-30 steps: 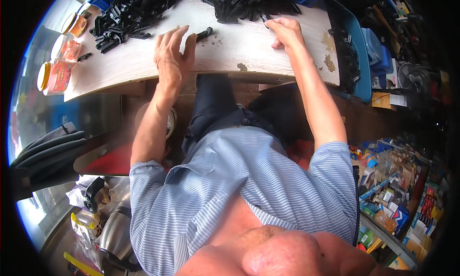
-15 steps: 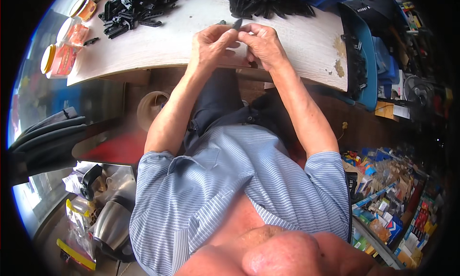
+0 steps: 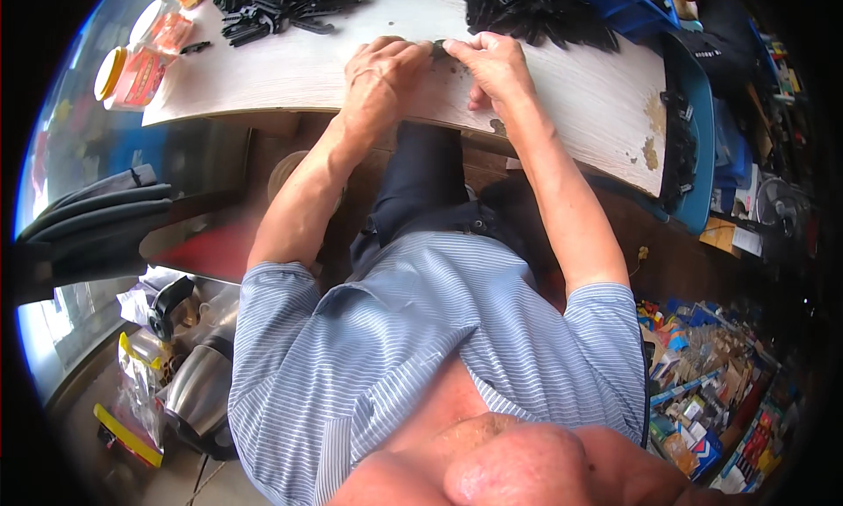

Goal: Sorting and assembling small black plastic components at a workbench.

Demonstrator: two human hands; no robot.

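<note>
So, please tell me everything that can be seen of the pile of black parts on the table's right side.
The black pile is a loose heap of many slender, dark pieces, plastic-looking, overlapping and pointing different ways. It lies on the far side of the pale table, beside a blue bin; the picture's top edge cuts it off. The right hand is close to its near edge; whether they touch is unclear.

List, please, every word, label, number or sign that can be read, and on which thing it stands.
Yellow-lidded jar at left: label print too small and blurred to read.
Dark cloth at upper right: pale lettering, which I do not copy.
Packages at lower right: print too small to read.
Black pieces: none readable.
</note>
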